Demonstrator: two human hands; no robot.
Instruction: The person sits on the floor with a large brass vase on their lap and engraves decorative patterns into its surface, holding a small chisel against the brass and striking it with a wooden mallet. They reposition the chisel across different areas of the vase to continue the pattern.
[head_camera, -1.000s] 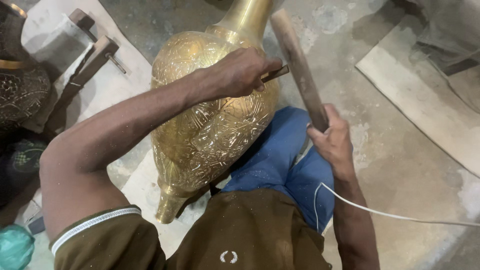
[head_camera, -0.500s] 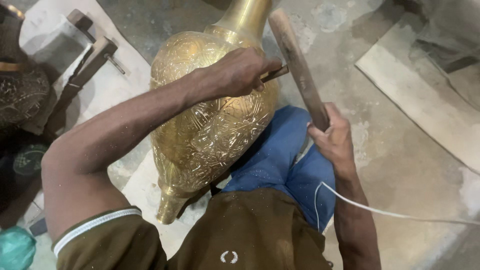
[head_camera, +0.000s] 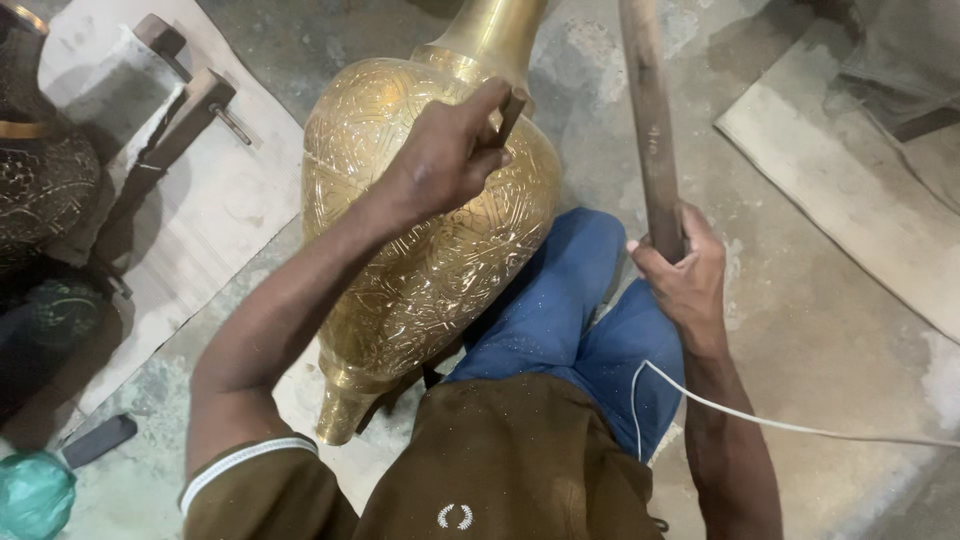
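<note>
Engraved brass vase (head_camera: 430, 230), bulbous, under left hand (head_camera: 450, 150) gripping chisel (head_camera: 510, 110).

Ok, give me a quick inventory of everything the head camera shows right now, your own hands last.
Engraved brass vase: one, gold, lying tilted across the lap.
Chisel: one, dark, tip against the vase's shoulder.
Wooden stick: one, brown, upright right of the vase.
Dark engraved vessel: one, black with a gold band, left edge.
Wooden mallets: two, brown, on the pale sheet upper left.
White cord: one, running off right.
Teal bundle: one, bottom left corner.
Board: one, pale, on the floor at right.
Left hand: grips the chisel.
Right hand: grips the wooden stick.
</note>
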